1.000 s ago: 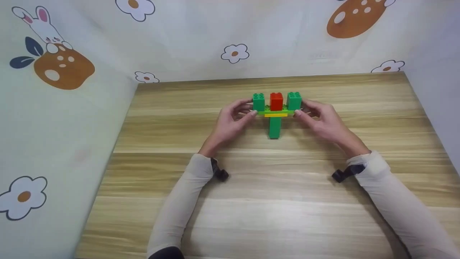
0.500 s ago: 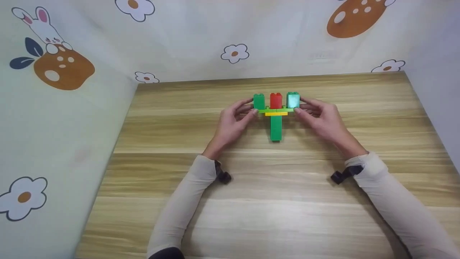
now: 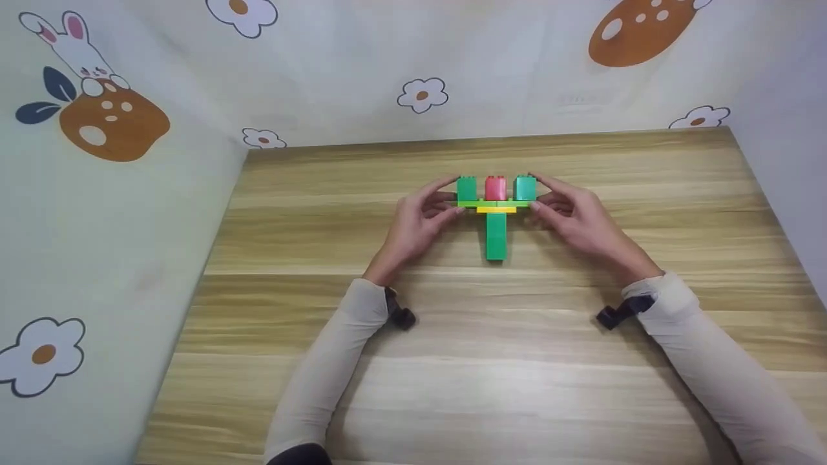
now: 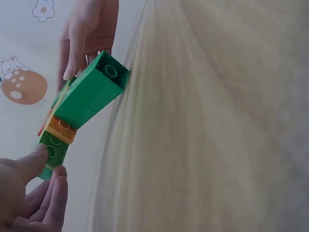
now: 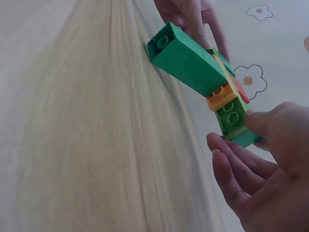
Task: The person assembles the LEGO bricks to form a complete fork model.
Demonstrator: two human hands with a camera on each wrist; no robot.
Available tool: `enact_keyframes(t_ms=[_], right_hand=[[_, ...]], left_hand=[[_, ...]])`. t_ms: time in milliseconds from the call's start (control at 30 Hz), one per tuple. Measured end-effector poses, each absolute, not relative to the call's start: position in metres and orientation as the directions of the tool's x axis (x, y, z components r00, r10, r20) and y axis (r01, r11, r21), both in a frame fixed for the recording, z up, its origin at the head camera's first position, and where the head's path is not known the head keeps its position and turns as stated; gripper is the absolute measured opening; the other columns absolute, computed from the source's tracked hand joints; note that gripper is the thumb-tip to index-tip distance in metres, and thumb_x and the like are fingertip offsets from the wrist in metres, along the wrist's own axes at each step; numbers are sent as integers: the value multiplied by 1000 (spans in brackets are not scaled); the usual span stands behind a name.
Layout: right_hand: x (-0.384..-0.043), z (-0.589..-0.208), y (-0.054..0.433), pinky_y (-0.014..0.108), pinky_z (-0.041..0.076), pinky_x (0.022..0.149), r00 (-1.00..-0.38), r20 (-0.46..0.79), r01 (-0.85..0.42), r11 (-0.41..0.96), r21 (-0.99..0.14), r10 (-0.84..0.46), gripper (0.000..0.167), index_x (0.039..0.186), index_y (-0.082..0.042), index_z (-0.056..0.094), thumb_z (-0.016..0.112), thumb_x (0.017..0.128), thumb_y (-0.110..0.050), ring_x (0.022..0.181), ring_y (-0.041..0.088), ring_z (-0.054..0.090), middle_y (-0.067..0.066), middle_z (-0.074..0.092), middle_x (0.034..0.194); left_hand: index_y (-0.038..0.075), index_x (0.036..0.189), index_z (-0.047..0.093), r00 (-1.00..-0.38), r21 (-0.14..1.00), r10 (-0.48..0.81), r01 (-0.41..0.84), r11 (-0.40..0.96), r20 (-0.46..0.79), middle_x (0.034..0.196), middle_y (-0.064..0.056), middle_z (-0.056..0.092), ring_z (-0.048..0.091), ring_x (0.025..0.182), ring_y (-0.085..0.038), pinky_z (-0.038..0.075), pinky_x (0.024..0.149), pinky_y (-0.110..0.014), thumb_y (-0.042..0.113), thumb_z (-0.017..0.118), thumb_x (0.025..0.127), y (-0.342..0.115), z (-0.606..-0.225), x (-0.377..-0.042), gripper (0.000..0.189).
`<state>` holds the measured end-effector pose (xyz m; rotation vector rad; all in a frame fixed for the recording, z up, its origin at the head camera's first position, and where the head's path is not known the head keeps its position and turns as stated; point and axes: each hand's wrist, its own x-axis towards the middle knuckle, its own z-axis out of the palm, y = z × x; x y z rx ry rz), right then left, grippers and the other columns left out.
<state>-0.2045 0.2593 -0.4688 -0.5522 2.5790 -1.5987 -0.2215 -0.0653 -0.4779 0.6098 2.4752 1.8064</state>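
A T-shaped model of toy building bricks is held up off the table by both hands. Its stem is a tall green block (image 3: pixel 496 239), topped by a thin yellow plate (image 3: pixel 496 210) and a light green strip (image 3: pixel 471 204). On that strip stand a left green brick (image 3: pixel 466 189), a red brick (image 3: pixel 495 189) and a right green brick (image 3: pixel 524 189). My left hand (image 3: pixel 417 219) pinches the left end between thumb and fingers; my right hand (image 3: pixel 581 219) pinches the right end. Both wrist views show the stem's hollow underside (image 4: pixel 112 71).
The wood-grain table (image 3: pixel 478 374) spreads below the hands. Behind it rises a wall (image 3: pixel 336 77) printed with flowers, and another patterned wall (image 3: pixel 194 194) borders the left side. Dark wrist mounts (image 3: pixel 402 316) sit at both cuffs.
The brick model has tilted, so its front faces show more and the stud tops less. Its stem's foot has shifted lower in the head view. Both hands keep their hold.
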Motion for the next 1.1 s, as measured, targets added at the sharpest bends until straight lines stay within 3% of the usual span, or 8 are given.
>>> enact_keyframes(t_ms=[167, 400, 567, 700, 933, 1100], right_hand=[[-202, -472, 260, 26, 66, 81, -930, 69, -227, 417, -880, -360, 63, 168, -15, 39, 64, 110, -18, 96, 28, 80, 25, 78, 117], [-203, -474, 258, 17, 62, 85, -934, 2, -184, 477, -859, -356, 64, 168, -11, 37, 64, 111, -24, 109, 35, 78, 23, 77, 126], [-203, -473, 256, 14, 61, 81, -949, 10, -177, 507, -844, -314, 60, 164, -8, 45, 65, 111, -28, 105, 30, 79, 22, 78, 125], [-204, -475, 254, 15, 62, 80, -963, 38, -173, 500, -848, -268, 50, 155, -5, 57, 67, 109, -22, 102, 30, 80, 23, 78, 126], [-205, -478, 252, 8, 57, 87, -960, 45, -182, 493, -851, -277, 46, 149, -1, 62, 70, 106, -12, 120, 36, 75, 24, 71, 141], [-205, -477, 251, 8, 58, 87, -957, 38, -180, 484, -856, -288, 46, 149, 0, 62, 71, 105, -12, 120, 36, 76, 23, 70, 143]], left_hand=[[14, 154, 61, -924, 923, 344, 268, 275, 166, 126, -15, 79, 78, 114, -22, 63, 101, -30, 12, 79, 99, -66, -482, -223, 58], [14, 152, 64, -929, 914, 343, 252, 319, 137, 127, -15, 80, 79, 115, -22, 63, 101, -30, 15, 81, 99, -67, -483, -222, 56], [13, 149, 65, -941, 911, 318, 225, 344, 112, 127, -16, 79, 79, 112, -23, 64, 100, -31, 15, 82, 97, -65, -484, -222, 55], [16, 148, 67, -951, 912, 299, 190, 364, 79, 129, -14, 79, 80, 110, -22, 64, 99, -31, 17, 83, 97, -64, -484, -221, 54], [10, 147, 67, -959, 911, 272, 178, 372, 76, 129, -15, 78, 78, 117, -24, 63, 104, -33, 13, 78, 101, -60, -485, -220, 47], [7, 145, 67, -963, 911, 255, 175, 374, 81, 130, -16, 78, 76, 121, -25, 62, 106, -33, 9, 74, 103, -59, -484, -220, 42]])
